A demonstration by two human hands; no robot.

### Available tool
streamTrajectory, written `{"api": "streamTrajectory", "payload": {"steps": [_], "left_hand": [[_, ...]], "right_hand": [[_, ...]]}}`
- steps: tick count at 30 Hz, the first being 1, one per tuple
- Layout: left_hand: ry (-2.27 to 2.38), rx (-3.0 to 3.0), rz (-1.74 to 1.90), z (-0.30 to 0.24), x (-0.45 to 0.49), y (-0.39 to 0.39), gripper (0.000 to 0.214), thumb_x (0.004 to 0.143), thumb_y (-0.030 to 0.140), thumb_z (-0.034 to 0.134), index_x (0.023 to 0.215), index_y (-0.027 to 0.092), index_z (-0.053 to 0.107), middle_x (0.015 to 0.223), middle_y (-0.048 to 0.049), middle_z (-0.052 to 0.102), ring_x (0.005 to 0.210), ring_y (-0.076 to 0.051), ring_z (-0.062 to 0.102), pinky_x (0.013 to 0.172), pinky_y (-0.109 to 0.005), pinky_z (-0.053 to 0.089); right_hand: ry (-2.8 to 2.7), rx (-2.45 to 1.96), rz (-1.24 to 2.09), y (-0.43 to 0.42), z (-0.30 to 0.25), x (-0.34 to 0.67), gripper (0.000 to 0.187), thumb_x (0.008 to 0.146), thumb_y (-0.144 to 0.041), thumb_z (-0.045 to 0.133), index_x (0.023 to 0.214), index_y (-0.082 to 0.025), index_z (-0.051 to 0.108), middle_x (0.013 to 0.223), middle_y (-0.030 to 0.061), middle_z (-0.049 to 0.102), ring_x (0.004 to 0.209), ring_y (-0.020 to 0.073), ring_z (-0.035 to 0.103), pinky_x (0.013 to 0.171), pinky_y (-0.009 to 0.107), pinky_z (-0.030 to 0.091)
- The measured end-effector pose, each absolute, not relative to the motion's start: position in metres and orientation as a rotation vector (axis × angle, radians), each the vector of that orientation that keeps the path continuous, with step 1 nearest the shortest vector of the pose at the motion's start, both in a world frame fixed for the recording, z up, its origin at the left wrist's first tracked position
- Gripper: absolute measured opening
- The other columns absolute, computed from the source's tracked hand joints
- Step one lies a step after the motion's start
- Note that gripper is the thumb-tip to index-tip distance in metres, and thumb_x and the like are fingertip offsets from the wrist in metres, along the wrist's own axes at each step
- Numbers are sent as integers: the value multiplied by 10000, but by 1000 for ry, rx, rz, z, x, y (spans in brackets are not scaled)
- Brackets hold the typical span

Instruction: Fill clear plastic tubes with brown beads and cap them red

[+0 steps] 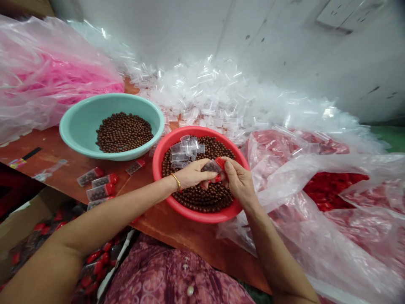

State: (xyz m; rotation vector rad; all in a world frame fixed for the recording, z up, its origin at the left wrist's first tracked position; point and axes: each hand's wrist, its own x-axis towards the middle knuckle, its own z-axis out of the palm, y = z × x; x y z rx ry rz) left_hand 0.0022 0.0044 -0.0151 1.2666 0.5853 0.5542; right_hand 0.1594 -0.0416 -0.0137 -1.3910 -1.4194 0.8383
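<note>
Over the red basin (156, 169), my left hand (190, 174) is closed round a small clear plastic container (210, 166) filled with dark brown balls. My right hand (239, 180) pinches the red cap (219, 162) at the container's right end. More red shows just below, partly hidden by my fingers. Brown balls (205, 203) fill much of the basin, and several empty clear containers (186, 148) lie on them at the back left. I cannot tell whether the cap is fully seated.
A turquoise basin (79, 126) with brown balls stands left. Filled, capped containers (98, 192) lie before it on the table (152, 226). A box (19, 223) of more sits below. Clear containers (215, 93) heap along the wall; a bag of red caps (335, 190) lies right, pink-filled bag (63, 76) left.
</note>
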Motion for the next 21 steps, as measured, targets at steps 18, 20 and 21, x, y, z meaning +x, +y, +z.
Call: {"api": "streamTrajectory", "payload": {"steps": [18,20,21], "left_hand": [[807,1553,625,-15,3,2,145,685,212,608,779,143,521,631,56,499,554,-61,450,502,-178,388],[814,1571,627,-14,3,1,134,685,222,609,749,147,517,610,60,482,568,-70,448,523,-188,386],[822,1583,626,-14,3,1,134,679,223,612,734,149,514,607,60,478,573,-73,446,532,-192,382]], "right_hand": [[-1362,-1431,788,-48,-21,151,373,846,-477,506,1064,-223,669,539,-34,474,465,113,427,469,266,404],[-1375,-1439,795,-48,-22,151,364,852,-463,504,1067,-224,674,535,-32,494,468,120,455,477,272,427],[-1387,-1446,789,-49,-22,150,363,854,-460,503,1071,-226,675,552,-24,527,496,132,495,495,280,452]]}}
